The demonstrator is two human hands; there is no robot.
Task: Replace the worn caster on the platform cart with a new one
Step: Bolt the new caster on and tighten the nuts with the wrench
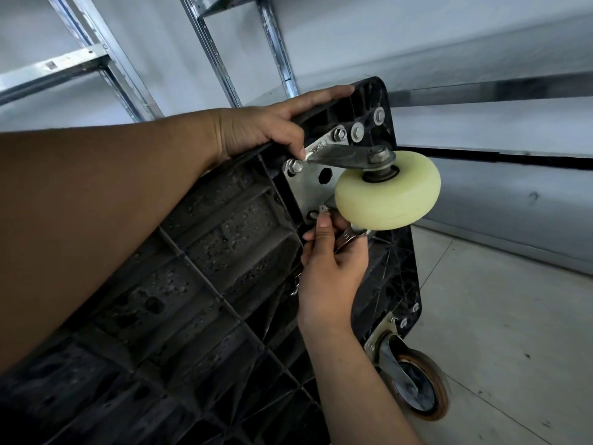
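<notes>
Against the ribbed underside of the black plastic platform cart [224,236], which is tipped up on its side, a caster with a pale cream plastic wheel [388,191] sits at the upper corner. Its flat silver mounting plate [308,187] lies on the cart's underside, and a hex bolt with washer [293,165] shows at the plate's upper left corner.

The left hand [263,130] is clamped on the cart's top edge, fingers curled over the rim and thumb pressing down on the caster's metal bracket. The right hand [333,271] pinches a small silver metal wrench [348,237] between thumb and fingers. The tool's head reaches the plate's lower corner, just under the cream wheel (whether it sits on a bolt there cannot be told).

Lower right, a second caster with a dark wheel and brownish rim [414,383] is fixed to the cart's other corner, near the pale tiled floor [513,316]. Grey metal shelving uprights [218,49] stand behind.
</notes>
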